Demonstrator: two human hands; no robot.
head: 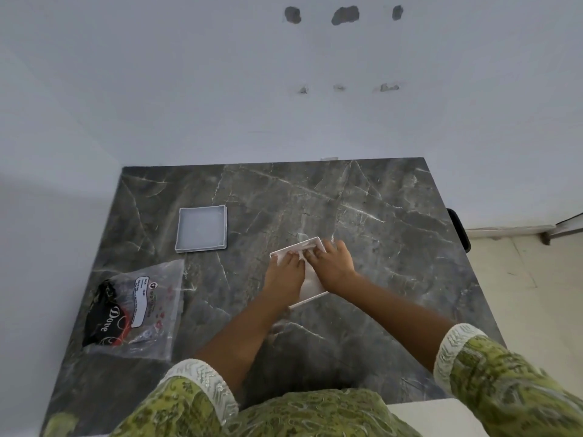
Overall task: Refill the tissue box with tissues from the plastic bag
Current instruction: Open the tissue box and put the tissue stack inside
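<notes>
A white square tissue box (310, 293) lies on the dark marble table, a little right of the middle. Both my hands rest on top of it. My left hand (284, 274) presses on its left half and my right hand (332, 263) on its right half, fingertips meeting over white tissue (301, 254) at the box's far part. Most of the box is hidden under my hands. A flat square tray (202, 228), the box's other part by its look, lies apart at the left rear. A clear plastic bag (138, 310) with a black printed pack inside lies at the front left.
The marble table (362, 200) stands against a white wall, in a corner on the left. Its right edge drops to a pale tiled floor (517, 279). A dark object (459, 228) sits just past the table's right edge.
</notes>
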